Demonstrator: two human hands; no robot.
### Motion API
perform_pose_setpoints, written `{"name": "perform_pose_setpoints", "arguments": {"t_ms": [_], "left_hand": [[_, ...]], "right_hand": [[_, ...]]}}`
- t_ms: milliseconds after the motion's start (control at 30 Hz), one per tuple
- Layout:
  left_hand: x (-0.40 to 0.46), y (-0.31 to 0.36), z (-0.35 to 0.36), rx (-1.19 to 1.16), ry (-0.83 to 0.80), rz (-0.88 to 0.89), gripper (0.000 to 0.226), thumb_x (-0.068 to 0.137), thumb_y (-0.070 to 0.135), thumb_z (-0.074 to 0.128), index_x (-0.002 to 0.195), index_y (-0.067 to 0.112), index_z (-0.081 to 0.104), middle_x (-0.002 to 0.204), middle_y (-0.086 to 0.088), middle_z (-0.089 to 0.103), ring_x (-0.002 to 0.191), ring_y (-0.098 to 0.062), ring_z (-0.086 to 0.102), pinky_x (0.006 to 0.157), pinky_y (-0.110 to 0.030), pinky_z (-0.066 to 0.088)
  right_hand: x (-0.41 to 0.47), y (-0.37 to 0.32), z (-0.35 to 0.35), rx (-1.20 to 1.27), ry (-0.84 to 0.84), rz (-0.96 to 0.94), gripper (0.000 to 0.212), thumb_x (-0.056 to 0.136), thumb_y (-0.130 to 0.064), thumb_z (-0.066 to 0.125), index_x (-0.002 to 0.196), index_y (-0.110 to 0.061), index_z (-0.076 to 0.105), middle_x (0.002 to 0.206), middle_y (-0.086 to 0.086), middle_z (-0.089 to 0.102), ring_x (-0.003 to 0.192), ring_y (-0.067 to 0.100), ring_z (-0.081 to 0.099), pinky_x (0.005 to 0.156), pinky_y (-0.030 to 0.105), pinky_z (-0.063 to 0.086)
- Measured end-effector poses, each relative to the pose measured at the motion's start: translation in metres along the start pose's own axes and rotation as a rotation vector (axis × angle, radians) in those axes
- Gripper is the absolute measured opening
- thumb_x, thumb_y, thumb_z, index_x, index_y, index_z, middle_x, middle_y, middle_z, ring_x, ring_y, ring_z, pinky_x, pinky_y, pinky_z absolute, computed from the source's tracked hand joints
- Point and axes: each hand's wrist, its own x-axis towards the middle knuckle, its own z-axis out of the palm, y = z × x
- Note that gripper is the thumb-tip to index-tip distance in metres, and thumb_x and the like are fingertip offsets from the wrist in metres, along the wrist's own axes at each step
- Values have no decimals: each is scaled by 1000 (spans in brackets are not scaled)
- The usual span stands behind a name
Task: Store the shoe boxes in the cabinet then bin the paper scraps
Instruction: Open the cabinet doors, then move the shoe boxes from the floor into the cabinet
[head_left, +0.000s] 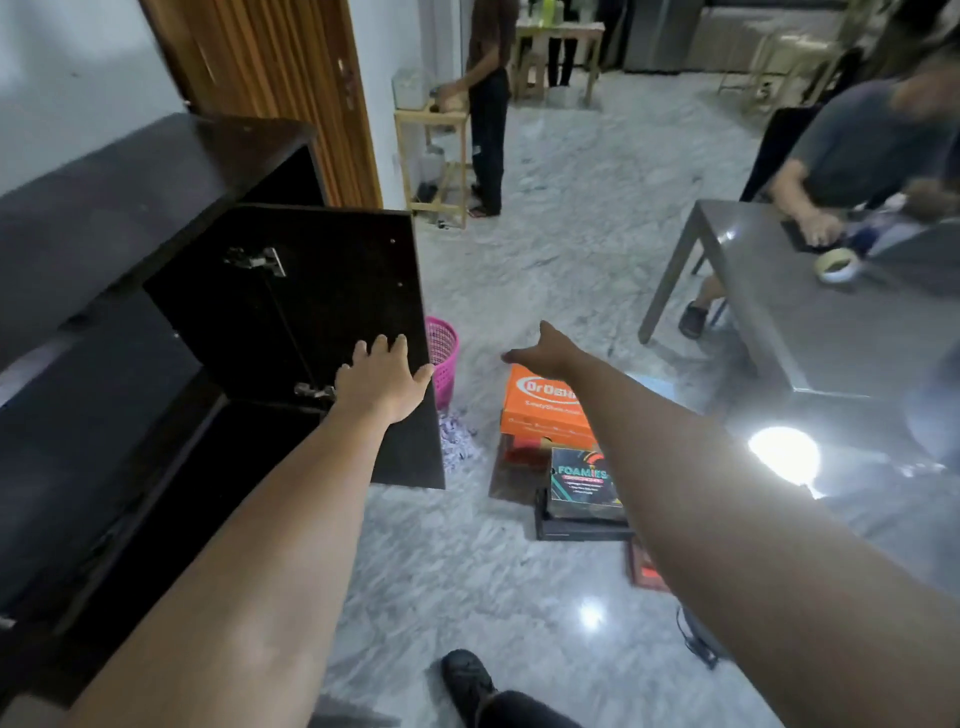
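My left hand (382, 382) rests with straight fingers on the inner face of the open dark cabinet door (311, 312). The dark cabinet (119, 322) stands at the left. My right hand (540, 351) reaches out above the floor with fingers extended, empty, over an orange shoe box (540, 410). A black "Foamies" shoe box (584, 483) lies in front of the orange one, on other dark boxes (576, 525). A pile of paper scraps (457, 447) lies on the floor beside a pink bin (441, 358).
A grey table (810, 332) with a tape roll (836, 265) stands at the right, a seated person behind it. Another person stands by a wooden shelf (431, 156) at the back. My foot (467, 680) is on the marble floor. A red-and-dark box (647, 566) lies near my right arm.
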Motion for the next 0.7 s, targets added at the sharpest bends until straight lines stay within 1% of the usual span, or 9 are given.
{"name": "perform_pose_setpoints", "arguments": {"t_ms": [33,67,167,300,367,433,533,633,700], "left_hand": [[-5,13,7,-19,-29,18,76,98,66,31,159,21,22,165,-8,24,153,-36,18,113,-58,32],[-10,25,16,-32,-67,43,76,97,66,33,157,20,25,163,-8,28,151,-36,22,112,-57,34],[-14,55,36,-50,-131,100,75,92,69,36,149,20,38,149,-11,47,139,-38,41,104,-55,44],[3,103,61,-43,-174,168,67,93,67,36,135,16,48,135,-12,58,122,-36,56,95,-50,51],[12,126,84,-45,-207,199,66,95,66,36,138,17,47,136,-11,58,123,-35,56,94,-47,51],[30,147,120,-73,-258,218,66,95,65,36,139,18,48,137,-11,58,121,-34,58,91,-44,52],[66,176,179,-114,-381,223,66,93,66,35,140,21,46,136,-14,59,119,-38,60,95,-50,52],[116,206,251,-148,-513,126,68,89,71,30,133,26,52,130,-14,64,110,-40,63,90,-48,53],[150,226,303,-203,-589,34,73,89,74,34,142,26,48,141,-12,58,121,-40,59,96,-48,51]], "right_hand": [[-12,18,-4,1,9,32,111,68,-57,83,152,-5,33,150,20,49,134,37,52,107,46,46],[-28,35,-10,7,10,74,106,77,-50,81,155,-3,27,152,21,45,135,37,50,108,45,45],[-59,82,-25,16,50,158,96,93,-38,72,159,1,15,164,19,29,147,34,35,111,35,35],[-63,147,-45,37,131,254,79,94,-33,70,154,1,32,156,19,42,139,34,46,109,37,39],[-57,178,-50,31,132,336,85,91,-42,71,155,-4,31,155,16,45,137,33,49,109,38,44],[-31,221,-50,42,139,396,82,86,-49,72,149,-6,41,143,14,58,124,31,59,102,39,49],[2,255,-52,46,147,476,85,77,-66,70,139,-11,52,132,5,65,114,26,64,99,38,51],[58,311,-40,99,123,561,52,95,-47,62,134,-13,61,126,5,67,108,26,62,87,32,47],[98,355,-26,161,142,665,54,94,-44,65,139,-16,57,132,8,66,115,28,63,87,31,47]]}}
